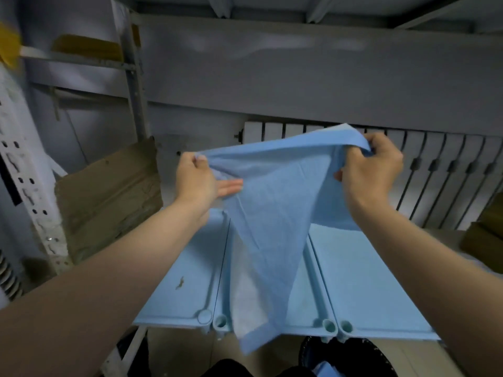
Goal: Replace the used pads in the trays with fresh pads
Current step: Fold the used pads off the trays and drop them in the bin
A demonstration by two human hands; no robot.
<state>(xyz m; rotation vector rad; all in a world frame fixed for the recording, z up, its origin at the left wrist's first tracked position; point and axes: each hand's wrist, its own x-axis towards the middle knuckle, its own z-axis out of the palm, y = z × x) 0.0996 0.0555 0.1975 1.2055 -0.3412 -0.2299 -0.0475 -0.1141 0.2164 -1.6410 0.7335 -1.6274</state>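
Three pale blue trays (299,326) side by side, their support hidden.
Left tray (190,254) bare, with a brown smear (179,282); middle tray (306,300) holds a whitish pad (247,303); right tray (386,332), a blue pad (362,268).

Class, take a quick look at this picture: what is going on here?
A person holds a blue pad up in the air. The left grip pinches one top corner and the right grip bunches the other. The pad hangs partly unfolded over the middle tray, one of three set side by side, and is not yet laid down. The left tray shows a small dark mark.
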